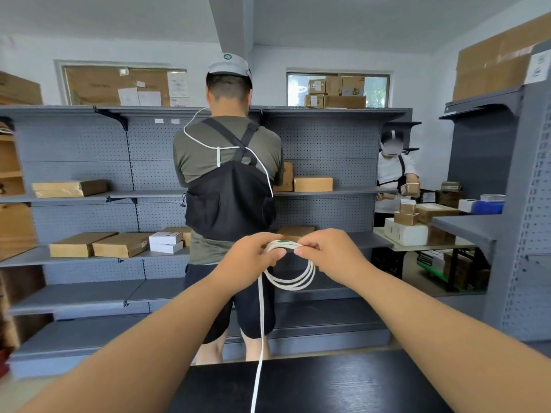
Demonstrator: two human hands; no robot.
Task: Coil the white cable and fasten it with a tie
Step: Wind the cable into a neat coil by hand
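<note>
Grey pegboard shelving and a person in a black vest stand beyond the dark bench, clear of the work. Coiling is mid-way: the white cable hangs in loops, pinched at the top by the left hand and right hand, its tail trailing down to the bench. Next, I judge, wind in the slack; something green shows at the pinch, perhaps the tie.

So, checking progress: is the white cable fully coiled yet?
Partly coiled: the white cable has loops pinched by left hand and right hand; one tail hangs loose.
</note>
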